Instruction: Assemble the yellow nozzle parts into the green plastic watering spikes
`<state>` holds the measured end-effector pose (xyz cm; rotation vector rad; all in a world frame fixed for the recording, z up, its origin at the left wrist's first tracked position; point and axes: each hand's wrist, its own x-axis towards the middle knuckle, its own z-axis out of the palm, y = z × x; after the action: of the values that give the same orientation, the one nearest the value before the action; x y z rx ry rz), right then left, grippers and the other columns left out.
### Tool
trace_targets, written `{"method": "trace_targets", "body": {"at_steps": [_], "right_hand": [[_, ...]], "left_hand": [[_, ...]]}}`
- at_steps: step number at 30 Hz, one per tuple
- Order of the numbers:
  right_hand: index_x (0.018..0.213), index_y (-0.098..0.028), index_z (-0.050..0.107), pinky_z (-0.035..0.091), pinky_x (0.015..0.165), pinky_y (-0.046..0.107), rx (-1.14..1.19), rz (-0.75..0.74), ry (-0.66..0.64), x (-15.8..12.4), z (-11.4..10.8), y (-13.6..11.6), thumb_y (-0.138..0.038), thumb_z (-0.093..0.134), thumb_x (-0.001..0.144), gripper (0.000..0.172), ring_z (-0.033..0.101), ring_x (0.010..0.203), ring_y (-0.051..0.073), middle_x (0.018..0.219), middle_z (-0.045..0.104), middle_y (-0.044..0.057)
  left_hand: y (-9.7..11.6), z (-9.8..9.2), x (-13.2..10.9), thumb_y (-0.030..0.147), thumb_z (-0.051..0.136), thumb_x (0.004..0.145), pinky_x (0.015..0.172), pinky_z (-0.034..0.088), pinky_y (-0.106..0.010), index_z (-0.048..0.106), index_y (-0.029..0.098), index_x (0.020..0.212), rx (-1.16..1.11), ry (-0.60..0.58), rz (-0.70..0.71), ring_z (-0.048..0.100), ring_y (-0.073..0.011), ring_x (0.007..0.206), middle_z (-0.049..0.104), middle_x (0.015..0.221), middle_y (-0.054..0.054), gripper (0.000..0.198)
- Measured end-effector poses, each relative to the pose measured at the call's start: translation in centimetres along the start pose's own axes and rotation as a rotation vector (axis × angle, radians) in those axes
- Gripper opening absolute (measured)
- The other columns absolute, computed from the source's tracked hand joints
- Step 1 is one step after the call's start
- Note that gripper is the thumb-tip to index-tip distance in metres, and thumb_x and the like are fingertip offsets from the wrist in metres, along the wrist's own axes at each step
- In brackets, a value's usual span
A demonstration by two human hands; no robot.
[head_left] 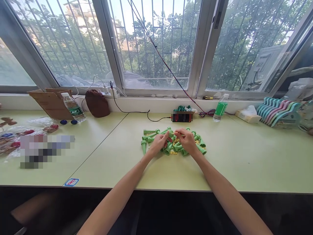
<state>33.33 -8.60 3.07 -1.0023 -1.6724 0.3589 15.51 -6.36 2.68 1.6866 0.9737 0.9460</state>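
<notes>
Both hands are over the pile of green plastic cones (171, 143), which sits mid-worktop (244, 156), just in front of a small black box (181, 117) with a red cable. The left hand (158, 142) has its fingers pinched on a green piece (171, 134), and the right hand (187, 140) meets it from the other side, fingertips closed on the same piece, lifted just above the heap. Small yellow bits (174, 152) peek out between the cones.

Labels now: the water bottle (73, 109) lying far left has a green label with white writing, too small to read. The upright green bottle (220, 111) on the right has print that is unreadable too. At the front edge there is a sticker (71, 181), blue border with a red mark inside, not legible.

Also by the window: a cardboard box (50, 101), a brown pouch (97, 103), a tissue pack (248, 115) and a row of pastel plastic shapes (278, 112).
</notes>
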Motion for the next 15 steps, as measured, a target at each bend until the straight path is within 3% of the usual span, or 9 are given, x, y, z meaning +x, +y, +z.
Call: {"method": "trace_targets", "body": {"at_steps": [9, 15], "right_hand": [[0.086, -0.017, 0.069, 0.048, 0.057, 0.027, -0.001, 0.045, 0.019, -0.02, 0.16, 0.38, -0.045, 0.054, 0.091, 0.032, 0.060, 0.063, 0.017, 0.077, 0.068, 0.006], [0.083, -0.017, 0.068, 0.045, 0.054, 0.027, -0.013, 0.077, 0.011, -0.07, 0.10, 0.15, -0.051, 0.052, 0.091, 0.039, 0.057, 0.054, 0.016, 0.062, 0.063, 0.003]], "left_hand": [[0.50, 0.12, -0.19, 0.065, 0.047, 0.086, 0.045, 0.028, -0.023, 0.061, 0.014, 0.076, 0.064, 0.007, 0.096, 0.038, -0.0087, 0.043, 0.046, 0.049, 0.002, 0.054], [0.66, 0.23, -0.39, 0.056, 0.053, 0.087, 0.046, 0.032, -0.021, 0.059, 0.016, 0.092, 0.079, 0.009, 0.166, 0.045, -0.0091, 0.050, 0.049, 0.063, 0.002, 0.041]]}}
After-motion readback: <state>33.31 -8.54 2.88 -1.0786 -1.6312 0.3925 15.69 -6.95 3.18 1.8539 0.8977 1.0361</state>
